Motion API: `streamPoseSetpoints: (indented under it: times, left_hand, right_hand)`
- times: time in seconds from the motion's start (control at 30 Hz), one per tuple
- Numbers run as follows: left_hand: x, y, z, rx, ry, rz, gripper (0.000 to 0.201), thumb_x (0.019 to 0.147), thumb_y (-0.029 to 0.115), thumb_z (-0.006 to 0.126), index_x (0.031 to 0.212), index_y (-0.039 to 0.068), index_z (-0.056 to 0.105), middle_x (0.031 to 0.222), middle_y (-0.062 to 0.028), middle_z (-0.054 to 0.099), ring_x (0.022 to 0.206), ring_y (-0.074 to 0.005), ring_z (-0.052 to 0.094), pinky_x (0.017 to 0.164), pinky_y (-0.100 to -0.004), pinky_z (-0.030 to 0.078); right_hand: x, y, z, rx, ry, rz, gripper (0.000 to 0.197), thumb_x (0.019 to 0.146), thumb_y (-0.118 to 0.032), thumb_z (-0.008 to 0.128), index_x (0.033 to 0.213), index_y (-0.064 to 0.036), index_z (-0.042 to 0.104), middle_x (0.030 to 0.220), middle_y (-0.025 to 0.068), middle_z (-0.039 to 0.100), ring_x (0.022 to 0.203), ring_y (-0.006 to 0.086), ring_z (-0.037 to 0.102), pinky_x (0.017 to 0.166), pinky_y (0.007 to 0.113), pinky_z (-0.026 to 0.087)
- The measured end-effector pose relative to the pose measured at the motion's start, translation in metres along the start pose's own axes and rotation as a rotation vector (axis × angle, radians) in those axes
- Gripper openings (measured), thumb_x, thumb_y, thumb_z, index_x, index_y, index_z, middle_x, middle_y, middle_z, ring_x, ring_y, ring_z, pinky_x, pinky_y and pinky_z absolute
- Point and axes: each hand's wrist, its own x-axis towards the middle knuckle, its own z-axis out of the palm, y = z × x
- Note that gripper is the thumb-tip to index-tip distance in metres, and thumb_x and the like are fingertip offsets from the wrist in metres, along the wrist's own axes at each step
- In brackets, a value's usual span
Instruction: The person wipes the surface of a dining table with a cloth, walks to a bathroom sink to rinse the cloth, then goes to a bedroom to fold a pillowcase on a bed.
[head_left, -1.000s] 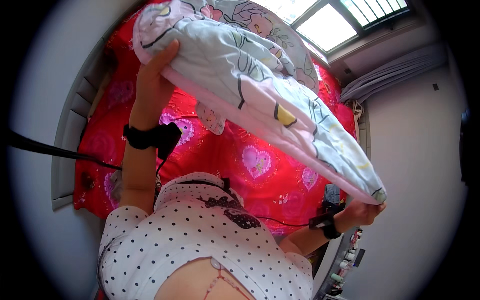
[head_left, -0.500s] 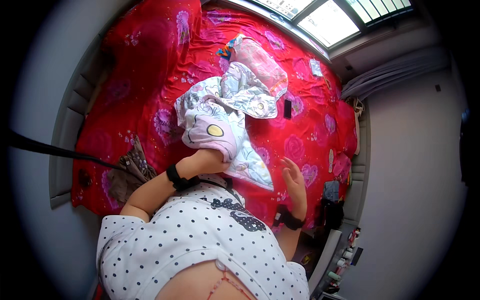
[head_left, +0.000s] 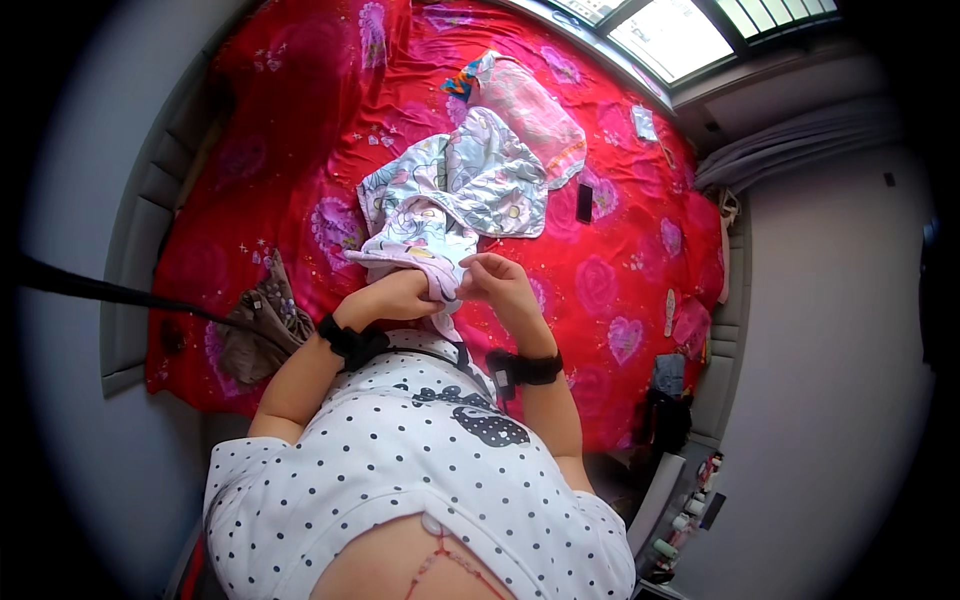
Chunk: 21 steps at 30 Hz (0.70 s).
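A pale blue and pink printed garment (head_left: 425, 215) lies in folds on the red bedspread, its near end gathered up at my hands. My left hand (head_left: 398, 298) is closed around the pink edge of that near end, with the fingertips partly hidden in the folds. Just to its right, my right hand (head_left: 500, 288) has thumb and fingers pinched together at the cloth's edge. How much fabric lies between those fingers is too small to see. Beyond the garment rests a pink sheer cloth (head_left: 525, 110) with an orange and blue end.
The red floral bedspread (head_left: 600, 285) covers the bed. A dark phone (head_left: 584, 203) lies right of the garment, and a brown crumpled garment (head_left: 255, 340) at the left. A black cord (head_left: 120, 295) crosses from the left. Small bottles (head_left: 683, 522) stand at the lower right, beside the wall.
My right hand has moved left from open air to the cloth's edge, its fingers now pinched. The garment's near end has been drawn in and bunched; its hanging right corner no longer spreads out.
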Motion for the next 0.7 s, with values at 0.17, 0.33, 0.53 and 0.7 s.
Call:
streamPoseSetpoints:
  times: [0.17, 0.33, 0.53, 0.7]
  left_hand:
    - [0.017, 0.011, 0.028, 0.508, 0.219, 0.260, 0.027, 0.066, 0.014, 0.057, 0.089, -0.001, 0.058, 0.086, -0.0195, 0.059, 0.084, -0.0333, 0.056, 0.076, -0.0392, 0.044]
    - [0.019, 0.030, 0.032, 0.496, -0.074, 0.341, 0.021, 0.067, 0.017, 0.060, 0.081, 0.002, 0.060, 0.089, -0.0130, 0.059, 0.086, -0.0301, 0.055, 0.081, -0.0383, 0.042]
    - [0.023, 0.023, 0.001, -0.201, 0.278, 0.249, 0.029, 0.074, 0.013, 0.065, 0.100, 0.003, 0.058, 0.108, -0.0111, 0.054, 0.109, -0.0224, 0.047, 0.094, -0.0342, 0.034]
    - [0.030, 0.010, -0.013, -0.113, 0.345, 0.393, 0.049, 0.074, 0.006, 0.065, 0.118, 0.002, 0.046, 0.113, -0.0095, 0.052, 0.107, -0.0180, 0.048, 0.091, -0.0293, 0.037]
  right_hand:
    - [0.019, 0.024, 0.002, -0.602, 0.017, -0.169, 0.053, 0.073, -0.031, 0.069, 0.110, 0.0031, 0.051, 0.080, 0.0097, 0.058, 0.073, 0.0187, 0.059, 0.064, 0.027, 0.046]
    - [0.019, 0.025, -0.019, -0.538, 0.073, -0.173, 0.034, 0.076, -0.013, 0.058, 0.105, 0.0037, 0.053, 0.081, 0.0095, 0.060, 0.074, 0.0143, 0.057, 0.064, 0.029, 0.047]
    - [-0.021, 0.007, -0.037, -0.064, 0.139, -0.217, 0.032, 0.080, -0.002, 0.050, 0.112, 0.0003, 0.049, 0.100, 0.0046, 0.056, 0.089, 0.0119, 0.052, 0.079, 0.026, 0.043]
    - [-0.038, 0.004, -0.009, -0.036, 0.022, -0.275, 0.044, 0.083, -0.004, 0.052, 0.125, -0.0041, 0.039, 0.107, 0.0027, 0.051, 0.096, 0.0105, 0.047, 0.084, 0.025, 0.037]
